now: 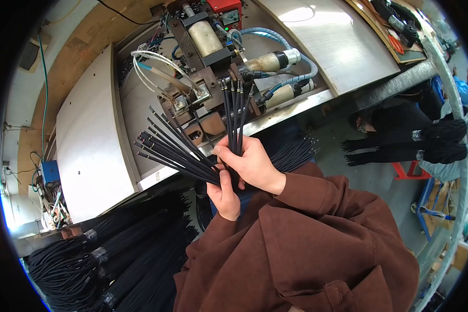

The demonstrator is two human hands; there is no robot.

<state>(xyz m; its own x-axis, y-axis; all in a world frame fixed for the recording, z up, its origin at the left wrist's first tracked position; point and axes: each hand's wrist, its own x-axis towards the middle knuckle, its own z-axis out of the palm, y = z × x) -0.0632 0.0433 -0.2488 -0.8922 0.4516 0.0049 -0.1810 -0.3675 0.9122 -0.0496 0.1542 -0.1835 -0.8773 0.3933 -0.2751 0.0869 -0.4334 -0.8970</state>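
Note:
My left hand (224, 196) grips a fanned bunch of black cables (171, 147) whose ends spread up and to the left. My right hand (255, 164) pinches several black cables (235, 109) held upright, their tips reaching up to the metal press machine (208, 62) on the bench. Both hands touch each other at the base of the cables. My brown sleeves come in from the lower right.
A white curved bench top (88, 151) flanks the machine on the left, another panel (338, 41) on the right. Taped bundles of black cables (114, 260) lie at lower left. More bundles (411, 145) hang at right near another person's blue sleeve (460, 88).

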